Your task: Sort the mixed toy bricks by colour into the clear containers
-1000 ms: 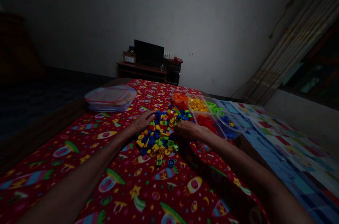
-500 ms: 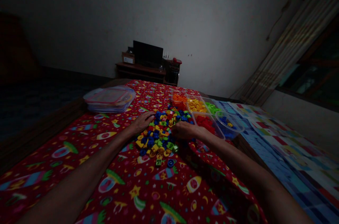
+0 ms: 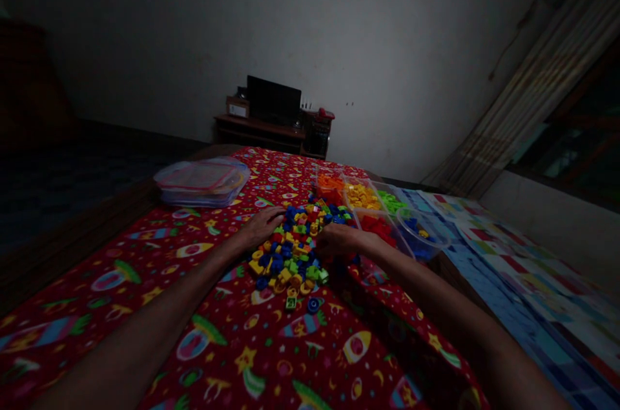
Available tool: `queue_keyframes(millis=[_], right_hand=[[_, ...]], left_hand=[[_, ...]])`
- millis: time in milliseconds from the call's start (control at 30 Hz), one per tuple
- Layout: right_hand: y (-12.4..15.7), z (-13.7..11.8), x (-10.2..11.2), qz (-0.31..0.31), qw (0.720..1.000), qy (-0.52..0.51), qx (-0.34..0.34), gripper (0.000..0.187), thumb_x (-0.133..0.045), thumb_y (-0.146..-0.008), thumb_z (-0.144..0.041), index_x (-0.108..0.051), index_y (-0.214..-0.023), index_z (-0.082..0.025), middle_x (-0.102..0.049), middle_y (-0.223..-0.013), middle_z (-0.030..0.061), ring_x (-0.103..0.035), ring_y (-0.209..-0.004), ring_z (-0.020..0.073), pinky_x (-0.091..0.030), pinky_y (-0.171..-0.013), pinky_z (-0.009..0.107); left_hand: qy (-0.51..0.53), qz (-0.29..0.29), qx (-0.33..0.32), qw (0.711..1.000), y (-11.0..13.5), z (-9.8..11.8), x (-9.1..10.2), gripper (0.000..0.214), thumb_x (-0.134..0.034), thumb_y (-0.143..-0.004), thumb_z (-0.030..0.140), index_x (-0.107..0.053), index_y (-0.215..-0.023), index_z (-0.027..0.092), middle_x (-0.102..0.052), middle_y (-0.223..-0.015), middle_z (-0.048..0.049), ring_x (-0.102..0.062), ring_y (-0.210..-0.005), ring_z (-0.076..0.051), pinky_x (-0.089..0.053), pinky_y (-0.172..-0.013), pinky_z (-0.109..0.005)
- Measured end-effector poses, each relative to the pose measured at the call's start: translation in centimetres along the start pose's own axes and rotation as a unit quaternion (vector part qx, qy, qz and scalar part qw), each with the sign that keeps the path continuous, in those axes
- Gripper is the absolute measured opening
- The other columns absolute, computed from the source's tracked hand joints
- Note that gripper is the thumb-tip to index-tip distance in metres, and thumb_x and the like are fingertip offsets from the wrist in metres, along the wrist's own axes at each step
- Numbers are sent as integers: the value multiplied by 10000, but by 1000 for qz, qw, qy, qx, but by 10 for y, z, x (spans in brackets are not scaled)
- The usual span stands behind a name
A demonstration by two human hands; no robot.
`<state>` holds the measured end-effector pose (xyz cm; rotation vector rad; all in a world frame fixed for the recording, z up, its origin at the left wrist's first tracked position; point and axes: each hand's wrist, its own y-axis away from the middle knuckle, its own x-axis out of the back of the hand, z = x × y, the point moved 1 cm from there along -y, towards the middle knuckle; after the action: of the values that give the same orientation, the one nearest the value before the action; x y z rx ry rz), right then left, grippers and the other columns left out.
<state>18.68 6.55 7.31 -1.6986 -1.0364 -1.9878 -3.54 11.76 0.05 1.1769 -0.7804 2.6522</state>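
Observation:
A loose pile of toy building blocks (image 3: 290,246), yellow, blue, green and red, lies on the red patterned cloth (image 3: 232,345). My left hand (image 3: 261,227) rests along the pile's left edge, fingers stretched out and holding nothing. On the pile's right side, my right hand (image 3: 341,239) has its fingers curled down among the blocks; what they grip, if anything, is hidden. Nearest to me, a green block (image 3: 290,303) and a blue round piece (image 3: 313,305) lie apart from the pile.
Clear containers at the right hold sorted pieces: orange blocks (image 3: 330,189), yellow blocks (image 3: 362,197), green blocks (image 3: 390,202), red blocks (image 3: 376,227) and blue blocks (image 3: 411,229). Stacked clear lids (image 3: 203,183) lie at the left. A television (image 3: 274,99) stands by the far wall.
The view has shifted slightly. Both hands stay in nearly the same places at the pile, the right one with its fingers still curled down.

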Motion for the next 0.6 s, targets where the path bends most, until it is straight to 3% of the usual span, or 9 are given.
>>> queue_keyframes(millis=[133,267,433,600], right_hand=[[-5,-17,-4,3,997,70,-44,260,-508,-777,-174,-699,-937,-97,-698,-869,136,-619,-726,164,-294,-508,219],[-3,-13,7,39,996,57,-52,245,-508,-775,-224,-708,-877,-124,-686,-798,107,-573,-639,139,-273,-495,218],[-12,39,42,137,986,9,-99,253,-480,-806,-200,-705,-877,-109,-653,-744,61,-468,-565,81,-260,-511,205],[-43,91,87,182,960,59,-202,286,-433,-835,-146,-699,-895,-60,-666,-824,135,-525,-655,120,-313,-575,224]], left_hand=[[-1,0,1,1000,0,-4,-2,578,-309,-835,516,-632,-1130,138,-629,-1223,-133,-563,-1147,-262,-427,-1019,-400],[1,2,-1,1000,1,-6,-3,567,-317,-843,515,-631,-1133,142,-624,-1230,-132,-567,-1143,-259,-432,-1016,-400],[1,8,6,1000,1,-7,-3,528,-337,-845,492,-650,-1102,154,-638,-1219,-125,-579,-1126,-265,-442,-1006,-400],[6,10,4,1000,2,-7,-3,512,-344,-849,476,-646,-1118,162,-635,-1231,-123,-574,-1140,-264,-440,-1012,-414]])
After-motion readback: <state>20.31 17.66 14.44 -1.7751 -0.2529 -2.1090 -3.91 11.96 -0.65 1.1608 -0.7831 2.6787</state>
